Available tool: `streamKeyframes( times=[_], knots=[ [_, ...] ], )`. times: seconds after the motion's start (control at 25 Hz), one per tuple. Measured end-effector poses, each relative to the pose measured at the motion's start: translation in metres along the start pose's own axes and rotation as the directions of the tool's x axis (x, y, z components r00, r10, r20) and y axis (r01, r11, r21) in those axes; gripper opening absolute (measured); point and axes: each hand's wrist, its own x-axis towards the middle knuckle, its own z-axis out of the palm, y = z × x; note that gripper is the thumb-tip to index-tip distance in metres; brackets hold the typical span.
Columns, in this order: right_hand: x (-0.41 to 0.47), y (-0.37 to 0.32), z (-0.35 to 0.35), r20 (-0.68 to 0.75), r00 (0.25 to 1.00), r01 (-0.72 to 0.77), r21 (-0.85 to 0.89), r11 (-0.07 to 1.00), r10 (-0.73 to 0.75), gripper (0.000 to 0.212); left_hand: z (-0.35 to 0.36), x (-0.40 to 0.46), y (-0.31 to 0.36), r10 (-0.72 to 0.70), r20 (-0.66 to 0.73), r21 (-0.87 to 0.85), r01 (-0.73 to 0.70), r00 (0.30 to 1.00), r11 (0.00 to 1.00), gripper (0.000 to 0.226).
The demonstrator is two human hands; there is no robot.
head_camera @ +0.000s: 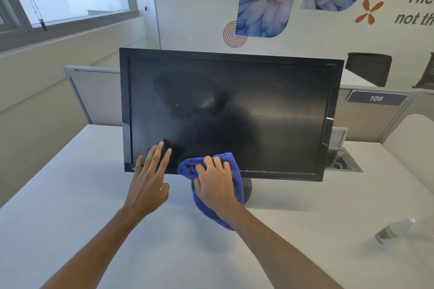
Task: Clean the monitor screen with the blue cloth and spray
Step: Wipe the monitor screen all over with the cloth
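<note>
Mid-wipe: right hand (215, 179) gripping blue cloth (231, 197) at monitor (234, 112) bottom edge, left hand (150, 178) open bracing corner; smears above, spray bottle (394, 230) aside right.

Monitor (230, 112) stands on desk (70, 195); spray bottle (394, 230) lies right of it.

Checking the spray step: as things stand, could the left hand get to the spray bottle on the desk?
Probably not easily. The spray bottle stands far to the right on the desk, beyond the right hand and its blue cloth. The open left hand would need to cross that arm.
</note>
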Motion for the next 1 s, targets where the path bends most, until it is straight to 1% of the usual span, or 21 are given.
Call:
streamKeyframes(
  times=[0.04, 0.12, 0.2, 0.4, 0.56, 0.64, 0.76, 1.0],
  knots=[
    [-0.001, 0.002, -0.001, -0.015, 1.000, 0.002, -0.002, 1.000, -0.002, 0.021, 0.001, -0.002, 0.001, -0.010, 0.020, -0.003, 0.010, 1.000, 1.000, 0.098],
    [-0.010, 0.028, -0.006, -0.018, 1.000, -0.018, -0.011, 1.000, 0.018, 0.022, 0.007, 0.001, 0.020, -0.020, 0.047, -0.008, 0.021, 0.999, 1.000, 0.096],
    [-0.013, 0.036, -0.008, -0.030, 1.000, 0.000, -0.021, 1.000, -0.001, 0.022, 0.008, -0.001, 0.019, -0.062, 0.072, 0.002, 0.062, 0.995, 0.998, 0.093],
    [-0.025, 0.072, -0.013, -0.033, 0.999, -0.016, -0.036, 0.999, 0.015, 0.022, 0.005, 0.002, 0.036, -0.103, 0.047, 0.038, 0.101, 0.994, 0.994, 0.090],
    [-0.030, 0.095, -0.016, -0.029, 0.999, -0.032, -0.063, 0.997, 0.031, 0.020, -0.001, 0.014, 0.051, -0.066, -0.034, 0.046, 0.068, 0.997, 0.997, 0.088],
    [-0.033, 0.108, -0.019, -0.030, 0.999, -0.038, -0.080, 0.996, 0.036, 0.020, -0.005, 0.024, 0.059, -0.051, -0.047, 0.044, 0.054, 0.998, 0.998, 0.084],
    [-0.040, 0.127, -0.024, -0.029, 0.998, -0.059, -0.100, 0.993, 0.056, 0.019, -0.005, 0.035, 0.068, -0.043, -0.028, 0.045, 0.044, 0.999, 0.998, 0.081],
    [-0.050, 0.162, -0.032, -0.027, 0.993, -0.117, -0.155, 0.981, 0.114, 0.019, -0.002, 0.037, 0.070, -0.055, 0.011, 0.034, 0.054, 0.998, 0.998, 0.086]
  ],
)
